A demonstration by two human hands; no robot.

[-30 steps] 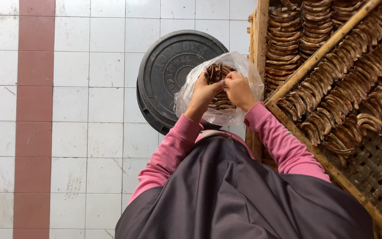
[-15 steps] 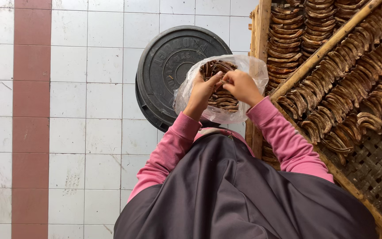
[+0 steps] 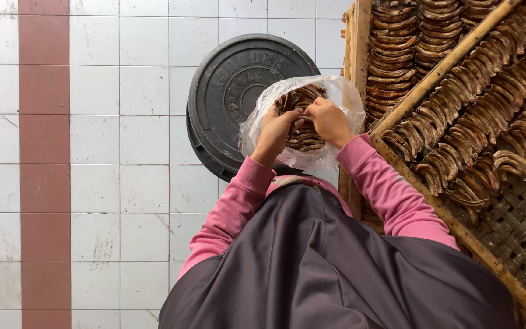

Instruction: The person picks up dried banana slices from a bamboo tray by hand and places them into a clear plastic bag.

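Observation:
A clear plastic bag (image 3: 336, 97) filled with brown curved dried pieces (image 3: 302, 97) is held up in front of me. My left hand (image 3: 275, 131) grips the bag's left side near its mouth, fingers curled over the pieces. At the bag's right side, my right hand (image 3: 330, 119) pinches the plastic and touches the pieces. Both arms wear pink sleeves above a dark apron (image 3: 336, 268).
A round black lid (image 3: 226, 91) lies on the white tiled floor behind the bag. At the right stands a woven bamboo tray (image 3: 518, 219) with wooden bars, covered with rows of the same brown curved pieces (image 3: 470, 103). A reddish tile strip (image 3: 44, 164) runs down the left.
The bag and both hands stay together in front of the lid; the fingers have shifted slightly on the bag's mouth. The view has drifted a little.

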